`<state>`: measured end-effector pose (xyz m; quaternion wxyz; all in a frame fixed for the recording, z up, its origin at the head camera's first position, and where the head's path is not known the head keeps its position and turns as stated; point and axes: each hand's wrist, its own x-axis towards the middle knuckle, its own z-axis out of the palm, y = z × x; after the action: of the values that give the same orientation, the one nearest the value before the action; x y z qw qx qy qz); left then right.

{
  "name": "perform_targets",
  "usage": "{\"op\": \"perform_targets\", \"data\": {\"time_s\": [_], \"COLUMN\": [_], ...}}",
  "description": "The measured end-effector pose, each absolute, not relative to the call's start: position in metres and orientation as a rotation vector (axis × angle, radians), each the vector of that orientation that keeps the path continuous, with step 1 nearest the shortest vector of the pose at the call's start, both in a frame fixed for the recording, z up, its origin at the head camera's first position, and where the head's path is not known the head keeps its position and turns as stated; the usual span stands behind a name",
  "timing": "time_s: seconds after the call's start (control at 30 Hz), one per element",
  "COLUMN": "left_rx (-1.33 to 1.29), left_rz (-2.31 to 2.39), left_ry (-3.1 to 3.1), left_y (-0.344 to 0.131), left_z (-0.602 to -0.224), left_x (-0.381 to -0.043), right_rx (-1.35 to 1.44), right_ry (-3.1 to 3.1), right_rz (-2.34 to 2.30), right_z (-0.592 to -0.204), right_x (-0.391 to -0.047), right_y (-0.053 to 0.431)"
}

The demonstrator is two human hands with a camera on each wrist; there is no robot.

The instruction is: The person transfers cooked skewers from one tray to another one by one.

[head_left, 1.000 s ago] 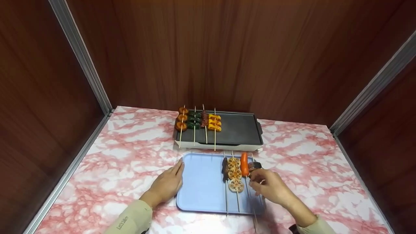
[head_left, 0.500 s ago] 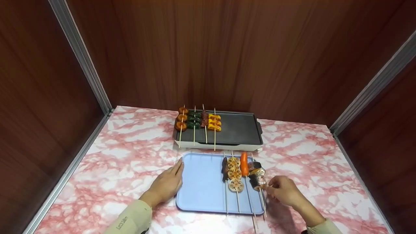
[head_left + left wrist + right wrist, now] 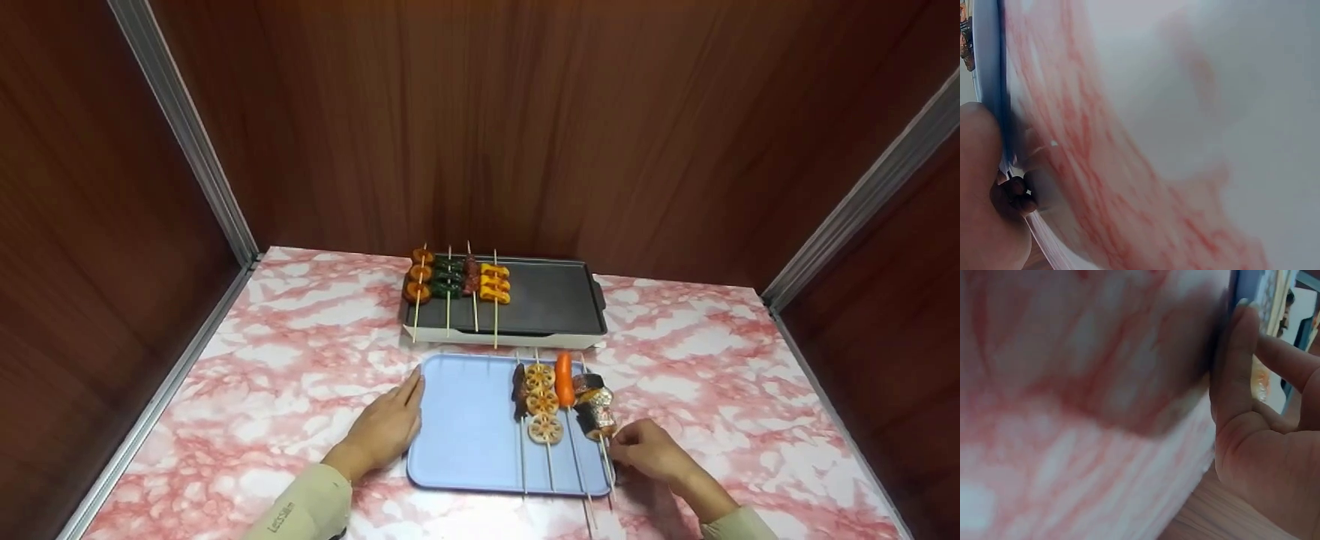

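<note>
A light blue tray point(image 3: 465, 420) lies in front of the grill, bearing several skewers on its right half. They are a dark brown skewer point(image 3: 519, 391), a lotus root skewer point(image 3: 544, 429), an orange-red sausage skewer point(image 3: 564, 379) and a skewer of dark-skinned chunks point(image 3: 596, 412). My left hand point(image 3: 382, 427) rests along the tray's left edge, fingers extended. At its right edge, beside the chunk skewer, my right hand point(image 3: 652, 452) touches the tray. In the right wrist view, a fairly straight finger point(image 3: 1240, 354) lies against the tray's side; other fingertips are hidden.
Behind the tray stands a grill point(image 3: 555, 300) with a dark plate. On its left part lie an orange-brown slice skewer point(image 3: 418, 291), a dark green skewer point(image 3: 448, 289), a reddish meat skewer point(image 3: 472, 276) and a yellow skewer point(image 3: 495, 285). Wood-grain panels point(image 3: 480, 135) enclose the marbled table point(image 3: 300, 330).
My right hand has drawn back from over the sausage and chunk skewers to the tray's right edge, uncovering the chunks. The left hand stays at the left edge.
</note>
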<state>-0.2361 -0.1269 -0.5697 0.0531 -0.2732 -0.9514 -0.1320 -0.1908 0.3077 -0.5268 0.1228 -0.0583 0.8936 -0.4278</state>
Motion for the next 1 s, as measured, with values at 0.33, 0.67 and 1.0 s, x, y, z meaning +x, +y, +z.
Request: {"op": "perform_targets", "data": {"time_s": [0.33, 0.67, 1.0], "left_rx": [-0.651, -0.574, -0.493], "left_rz": [-0.801, -0.987, -1.134], "left_ry": [-2.963, -2.518, -2.634], "left_y": [-0.123, -0.064, -0.010], "left_z": [-0.550, -0.497, -0.448], "left_x": [-0.237, -0.248, -0.295], "right_rx": [-0.250, -0.166, -0.144], "right_ry": [2.424, 2.210, 2.181], "right_rz": [-1.365, -1.505, -1.602], "right_z": [-0.532, -0.538, -0.552], "right_x": [-0.200, -0.200, -0.201], "right_y": [0.313, 0.325, 0.333]}}
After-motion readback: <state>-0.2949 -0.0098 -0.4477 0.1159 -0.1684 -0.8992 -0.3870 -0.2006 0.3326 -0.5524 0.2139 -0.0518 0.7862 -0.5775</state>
